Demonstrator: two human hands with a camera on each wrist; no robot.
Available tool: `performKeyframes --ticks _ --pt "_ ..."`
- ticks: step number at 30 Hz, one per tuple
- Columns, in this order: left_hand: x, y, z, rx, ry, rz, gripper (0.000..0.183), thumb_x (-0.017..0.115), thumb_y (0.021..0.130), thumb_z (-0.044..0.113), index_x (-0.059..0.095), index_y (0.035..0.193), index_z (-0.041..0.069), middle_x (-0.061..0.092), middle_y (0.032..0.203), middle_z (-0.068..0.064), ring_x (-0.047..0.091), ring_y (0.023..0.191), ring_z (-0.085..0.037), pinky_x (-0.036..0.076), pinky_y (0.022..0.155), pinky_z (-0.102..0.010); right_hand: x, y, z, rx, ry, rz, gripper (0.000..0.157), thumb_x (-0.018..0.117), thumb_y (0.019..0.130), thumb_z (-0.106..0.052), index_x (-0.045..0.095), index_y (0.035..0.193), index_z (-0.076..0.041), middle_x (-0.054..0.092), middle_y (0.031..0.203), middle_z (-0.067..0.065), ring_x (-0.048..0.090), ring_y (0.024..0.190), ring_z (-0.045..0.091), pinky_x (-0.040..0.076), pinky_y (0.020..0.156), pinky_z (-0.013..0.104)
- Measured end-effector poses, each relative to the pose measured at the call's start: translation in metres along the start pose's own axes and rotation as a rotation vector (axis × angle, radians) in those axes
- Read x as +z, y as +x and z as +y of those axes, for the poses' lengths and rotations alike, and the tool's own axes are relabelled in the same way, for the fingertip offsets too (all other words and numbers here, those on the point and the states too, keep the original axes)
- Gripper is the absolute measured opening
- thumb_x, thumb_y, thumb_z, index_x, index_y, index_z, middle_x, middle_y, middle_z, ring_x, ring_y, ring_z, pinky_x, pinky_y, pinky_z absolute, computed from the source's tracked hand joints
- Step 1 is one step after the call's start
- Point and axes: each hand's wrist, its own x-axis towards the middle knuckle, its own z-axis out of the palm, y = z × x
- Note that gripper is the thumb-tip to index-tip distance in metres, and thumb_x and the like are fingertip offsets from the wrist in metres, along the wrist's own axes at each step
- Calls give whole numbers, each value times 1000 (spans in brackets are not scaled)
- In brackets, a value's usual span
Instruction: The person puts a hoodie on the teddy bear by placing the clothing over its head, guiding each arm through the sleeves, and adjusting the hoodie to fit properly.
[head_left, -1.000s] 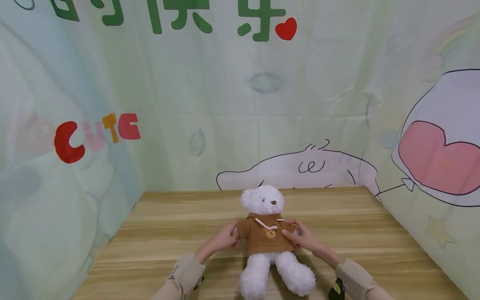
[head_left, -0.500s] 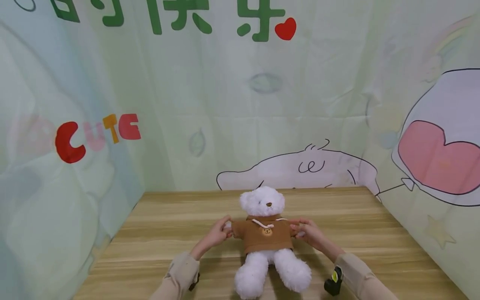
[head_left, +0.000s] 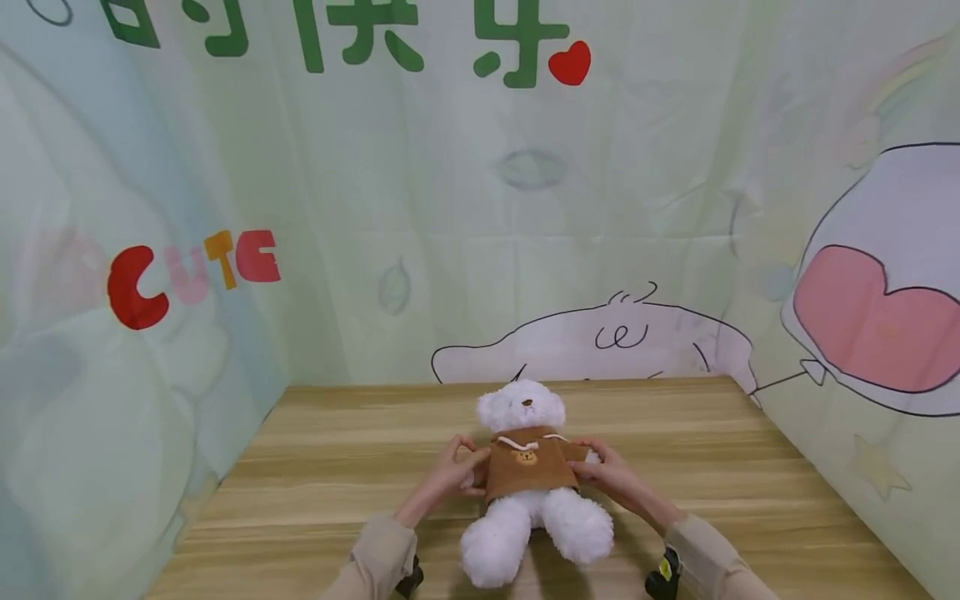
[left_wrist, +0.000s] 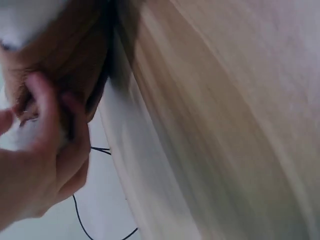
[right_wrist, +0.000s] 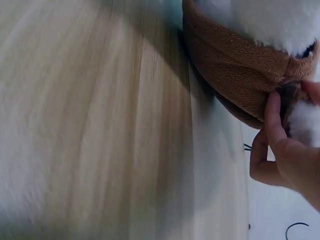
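Observation:
A white plush teddy bear [head_left: 528, 515] in a brown hooded shirt [head_left: 531, 475] leans back on the table, its face tipped up and its legs toward me. My left hand [head_left: 448, 477] grips the bear's arm on the left side at the sleeve. In the left wrist view, the fingers [left_wrist: 49, 112] curl around the white paw and cuff. On the other side, my right hand [head_left: 613, 475] pinches the opposite sleeve near its opening. The right wrist view shows the brown cloth [right_wrist: 232, 72] by the fingers, with white fur [right_wrist: 305, 120] poking out of the cuff.
The wood-grain table [head_left: 360, 433] has a printed cloth backdrop [head_left: 420, 192] behind it and at both sides. Dark cables [left_wrist: 100, 149] show past the table edge in the left wrist view. Dark devices [head_left: 663, 575] sit at both wrists.
The bear has tipped farther back and shifted slightly left, with its nose now pointing up. My left hand moved out along the arm, then back in beside the shirt.

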Motion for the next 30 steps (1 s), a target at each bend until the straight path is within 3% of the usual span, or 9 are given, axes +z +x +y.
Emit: performKeyframes --ticks 2,6,9,12,16,19,23,27,30 --pt "8 -14 27 -77 -31 40 35 58 85 13 35 104 -4 45 78 -4 50 56 -6 53 59 -31 -2 0 1 -22 -36 19 48 54 84 -6 33 121 17 55 86 -7 54 71 1 48 69 20" --pt "13 -28 52 8 60 96 30 56 78 -11 43 103 -17 55 85 -20 58 56 -12 52 57 -28 -5 -1 4 -62 -122 94 44 52 83 0 37 119 21 59 89 -2 58 75 4 50 69 22" --pt "23 -32 54 175 407 188 19 58 78 -5 53 95 -13 54 93 -26 58 75 -26 51 68 -35 4 -4 -5 -155 -397 202 33 59 79 -2 52 109 12 58 96 12 59 79 15 51 69 29" --pt "36 -38 57 252 811 256 32 61 82 22 57 103 -1 47 113 -28 44 102 -43 41 81 -52 17 -7 -14 -338 -785 321 24 67 75 -10 62 97 -1 55 105 21 55 89 28 47 74 40" --pt "48 -43 61 308 1157 119 64 58 76 54 49 125 13 41 130 -17 36 118 -41 32 88 -62 31 -15 -23 -535 -1177 344 39 69 73 -36 64 100 -8 59 108 13 52 99 30 44 78 45" --pt "57 -44 64 441 1355 54 68 61 75 52 48 126 10 51 123 -15 46 114 -35 38 91 -54 40 -21 -32 -558 -1372 273 65 65 70 -56 60 112 -6 61 107 8 53 98 26 45 79 43" --pt "72 -47 61 674 1671 90 54 65 75 41 58 112 3 62 107 -16 59 100 -27 50 78 -32 52 -25 -35 -569 -1607 192 80 64 66 -62 54 119 -3 60 110 9 54 101 25 46 83 41" --pt "84 -51 55 904 1956 162 28 54 79 23 67 94 4 69 89 -11 66 82 -18 52 60 -22 64 -28 -28 -653 -1746 177 62 68 67 -51 61 105 -2 64 93 7 59 87 21 50 71 32" --pt "88 -53 49 1017 1999 202 25 45 77 13 69 84 7 69 80 -8 66 73 -16 51 56 -21 70 -29 -21 -784 -1786 216 36 71 67 -36 62 83 -4 60 73 2 56 68 16 46 59 26"
